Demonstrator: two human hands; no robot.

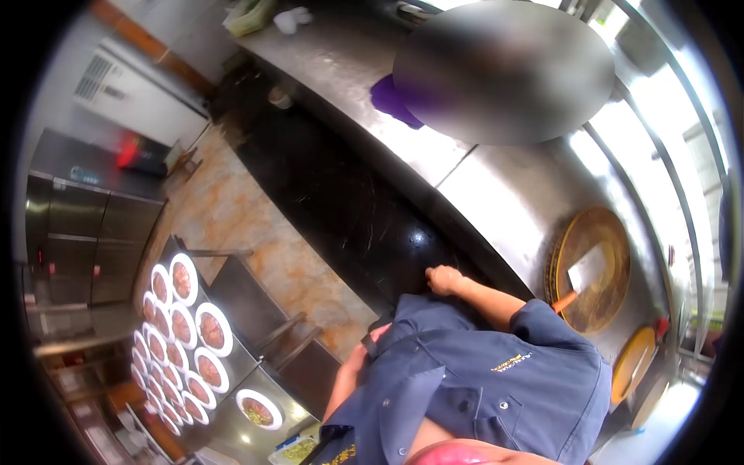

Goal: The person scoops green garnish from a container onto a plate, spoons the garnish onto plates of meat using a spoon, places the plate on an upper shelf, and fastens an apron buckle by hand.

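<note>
- Steel counter [325, 74] runs from the far left down the right side of the kitchen, with a purple cloth [395, 102] on it beside a blurred oval that hides what lies there.
- Dark floor [310, 178] stretches along the foot of the counter; tan floor [240, 186] lies to its left.
- Far left stands a white cabinet [139, 97], with steel cabinets [77, 213] nearer and something red [133, 149] on top of them.
- At the near left, a steel table [249, 372] carries rows of white plates [198, 325], set close together, each with reddish-brown food on it where I can make it out.
- One lone plate [277, 417] sits apart from those rows, nearer the person, with green and brown food; a tub [284, 445] of chopped greens is just beside it.
- On the right, a round block [612, 283] rests on the counter, a cleaver [587, 269] lying across it, its orange handle toward the person. A second block [632, 364] is nearer.
- The person, in a blue jacket [457, 372], has the right hand [444, 280] out in front, above the dark floor and apart from the counter. Its fingers are curled in; I can't tell whether anything is inside them.
- The left hand [376, 337] is by the jacket's left side, nearer the table, partly covered. I can't tell whether it is spread or gripping something.
</note>
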